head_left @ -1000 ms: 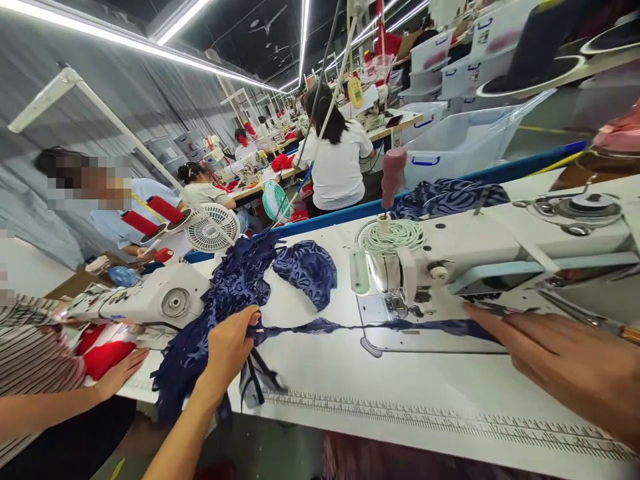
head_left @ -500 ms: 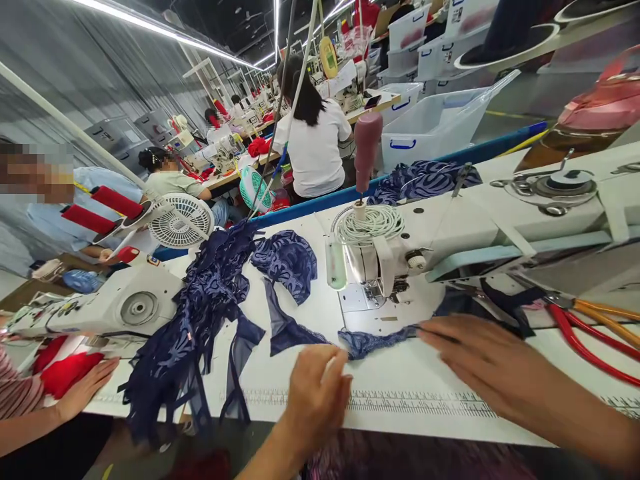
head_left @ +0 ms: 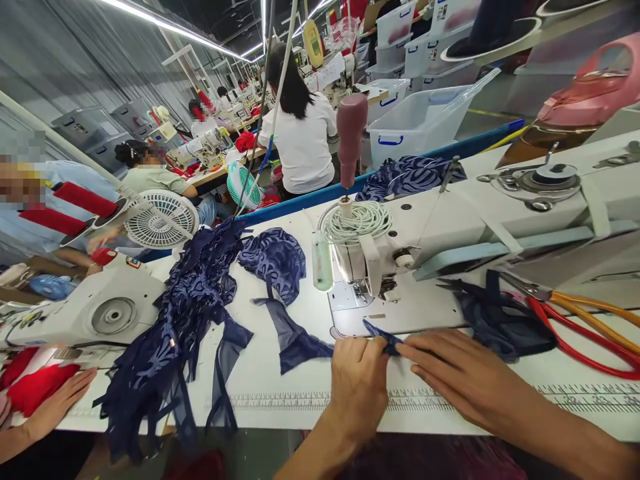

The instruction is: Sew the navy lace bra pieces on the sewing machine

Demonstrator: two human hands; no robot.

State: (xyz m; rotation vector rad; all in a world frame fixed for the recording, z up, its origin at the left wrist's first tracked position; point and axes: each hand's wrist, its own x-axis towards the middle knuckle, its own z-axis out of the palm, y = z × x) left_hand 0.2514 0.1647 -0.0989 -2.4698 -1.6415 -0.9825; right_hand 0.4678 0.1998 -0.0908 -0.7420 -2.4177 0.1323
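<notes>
Just in front of the sewing machine's needle plate (head_left: 350,298), both my hands meet at a narrow navy fabric piece (head_left: 393,341). My left hand (head_left: 359,373) is closed, with its fingertips pinching the left part of this piece. From the other side, my right hand (head_left: 453,370) grips its right end, fingers long and pressed together; the thumb is mostly hidden. Left of my left hand, a navy mesh-and-lace piece (head_left: 303,343) reaches under or behind the knuckles. Farther back lies a patterned navy cup-shaped piece (head_left: 280,260).
A heap of navy pieces (head_left: 190,300) hangs over the table edge at left. Scissors (head_left: 575,313) with red and orange handles lie right, beside dark mesh fabric (head_left: 505,323). A ruler strip (head_left: 280,401) runs along the front edge. A co-worker's hand (head_left: 63,400) rests on red fabric at far left.
My left hand has moved right and up to the narrow navy piece and closed on it beside my right hand. The piece is now bunched between them. The view has shifted slightly.
</notes>
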